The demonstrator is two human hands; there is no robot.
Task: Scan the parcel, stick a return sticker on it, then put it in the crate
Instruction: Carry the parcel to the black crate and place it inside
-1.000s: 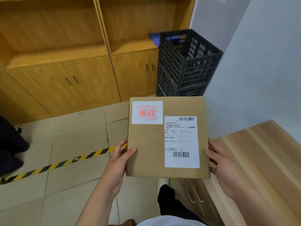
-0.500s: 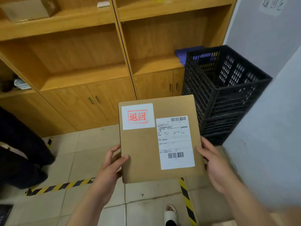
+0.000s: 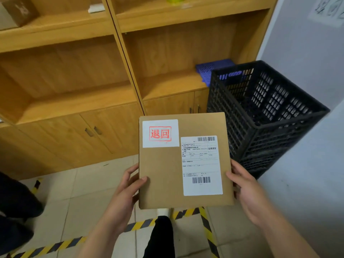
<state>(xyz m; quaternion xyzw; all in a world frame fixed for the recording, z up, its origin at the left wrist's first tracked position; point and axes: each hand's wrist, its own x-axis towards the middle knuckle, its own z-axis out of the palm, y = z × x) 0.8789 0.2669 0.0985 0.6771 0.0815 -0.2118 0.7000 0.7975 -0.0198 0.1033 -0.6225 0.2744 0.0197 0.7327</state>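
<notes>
In the head view, you held the parcel (image 3: 184,161) flat in front of you with both hands, above the floor (image 3: 61,198) and just short of the crate (image 3: 260,116), which stood ahead and to your right against the wall (image 3: 307,71). Your left hand (image 3: 124,194) clasped the left edge, thumb pressed on the top face, fingers curled underneath. Your right hand (image 3: 247,190) took the right edge the same way, though its thumb sat more along the side than on top. The sticker (image 3: 160,133) was already on the upper left corner, and the label (image 3: 202,165) covered the right half.

You likely found the parcel light: a thin, flat cardboard box, stiff enough to stay level when pinched only at its near corners. The matte card should not slip. Holding it by the two side edges looked sound, and kept the label and sticker uncovered.

Much stayed out of sight. The crate's floor was hidden behind its near wall, so you could not tell what lay inside. The fingers beneath the parcel were hidden. The label's small print was unreadable. A blue thing (image 3: 214,68) on the shelf (image 3: 167,84) was half hidden by the crate.
</notes>
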